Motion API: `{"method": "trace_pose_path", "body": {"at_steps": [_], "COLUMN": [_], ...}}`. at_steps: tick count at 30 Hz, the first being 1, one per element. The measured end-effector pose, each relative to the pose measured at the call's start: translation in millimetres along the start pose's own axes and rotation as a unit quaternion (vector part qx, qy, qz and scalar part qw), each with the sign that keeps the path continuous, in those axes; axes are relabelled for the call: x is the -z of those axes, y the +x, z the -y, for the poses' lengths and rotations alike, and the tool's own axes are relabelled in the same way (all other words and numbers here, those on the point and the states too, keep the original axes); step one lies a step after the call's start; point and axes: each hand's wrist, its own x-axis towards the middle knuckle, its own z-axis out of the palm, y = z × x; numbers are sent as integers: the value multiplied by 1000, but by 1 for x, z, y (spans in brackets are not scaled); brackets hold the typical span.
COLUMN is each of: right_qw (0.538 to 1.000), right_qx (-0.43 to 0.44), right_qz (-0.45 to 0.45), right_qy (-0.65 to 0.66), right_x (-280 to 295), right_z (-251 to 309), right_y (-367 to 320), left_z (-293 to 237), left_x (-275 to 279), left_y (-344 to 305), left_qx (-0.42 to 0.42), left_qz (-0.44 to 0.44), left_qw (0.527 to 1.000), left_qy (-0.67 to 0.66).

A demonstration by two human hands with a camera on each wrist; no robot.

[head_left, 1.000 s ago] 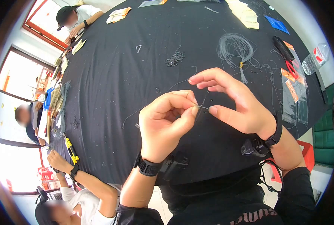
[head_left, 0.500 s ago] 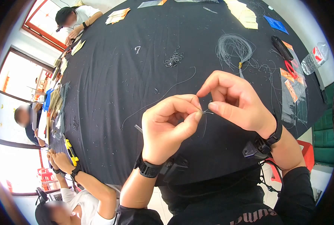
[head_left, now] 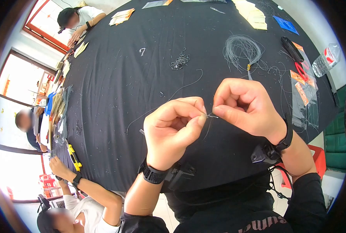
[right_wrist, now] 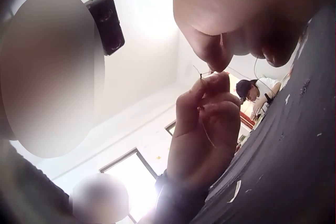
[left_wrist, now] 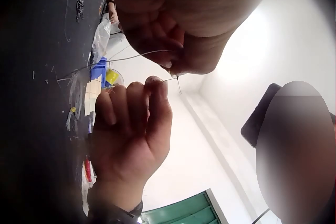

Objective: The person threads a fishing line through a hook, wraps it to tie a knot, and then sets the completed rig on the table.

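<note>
Hands: left hand point(head_left: 173, 128) and right hand point(head_left: 247, 108) fingertip to fingertip, both pinching thin grey thread point(head_left: 211, 115) at frame centre above tabletop point(head_left: 122, 77) | progress: knot apparently half-made, short tails loose, tightening left.

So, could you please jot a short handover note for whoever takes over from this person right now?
Left hand: pinches the thin grey thread between thumb and forefinger.
Right hand: pinches the same thread, its fingertips close to the left's, above the black table.
The grey coil lies beyond the right hand, untouched.
Done: the thread is gripped on both sides.
Left: the fingertips hide whether a knot has formed, so probably check that before pulling.
</note>
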Motion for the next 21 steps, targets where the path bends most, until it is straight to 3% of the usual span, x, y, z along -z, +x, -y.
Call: {"method": "trace_pose_path", "body": {"at_steps": [3, 9, 12, 21], "right_qw": [998, 984, 976, 971], "right_qx": [49, 116, 128, 137], "right_qz": [-28, -86, -87, -81], "right_qy": [-28, -106, -152, -180], "right_x": [-10, -25, -23, -13], "right_z": [-7, -13, -8, -7], "right_y": [-4, -9, -8, -5], "left_z": [-2, 3, 11, 5], "left_x": [-1, -6, -1, -3], "left_y": [-1, 1, 4, 5], "left_qx": [-8, -80, -147, -174], "left_qz": [-35, -94, -83, -60], "left_qw": [999, 978, 950, 914], "left_qy": [8, 167, 262, 363]}}
